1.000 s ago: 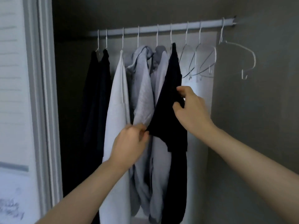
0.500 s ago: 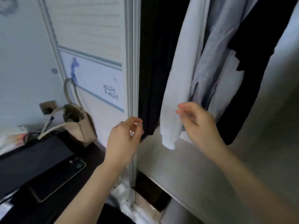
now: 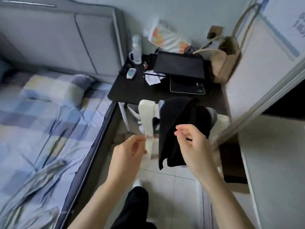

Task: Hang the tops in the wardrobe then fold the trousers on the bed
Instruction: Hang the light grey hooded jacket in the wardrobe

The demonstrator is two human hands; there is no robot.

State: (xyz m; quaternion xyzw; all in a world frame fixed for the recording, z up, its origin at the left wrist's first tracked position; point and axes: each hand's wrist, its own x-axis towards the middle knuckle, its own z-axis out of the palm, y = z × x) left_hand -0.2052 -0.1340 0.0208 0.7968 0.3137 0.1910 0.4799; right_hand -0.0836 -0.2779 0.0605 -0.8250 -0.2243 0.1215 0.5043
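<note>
Checked bedding covers the bed (image 3: pixel 38 123) on the left, and that's where the trousers are meant to get folded, so at least the landing spot is right beside the person. Next over, the left hand (image 3: pixel 127 152) hangs in front of the white chair (image 3: pixel 146 116) with fingers loosely curled and nothing in them, though the blur makes it hard to swear it isn't brushing the chair's edge. Then the dark garment (image 3: pixel 179 128) is draped over the chair back, hanging down towards the floor; I'd guess it's the trousers, but honestly can't tell from a black lump. The right hand (image 3: pixel 192 144) floats just in front of it, fingers relaxed and half bent, holding nothing. What could go wrong: grab only one layer or one leg and the rest slides off onto the tiles. There's also something lighter tucked under it on the chair, which could get dragged along. Far right, the black table (image 3: pixel 137 90) behind is cluttered, so a big swing towards the bed could clip the bottle (image 3: pixel 136 50).
</note>
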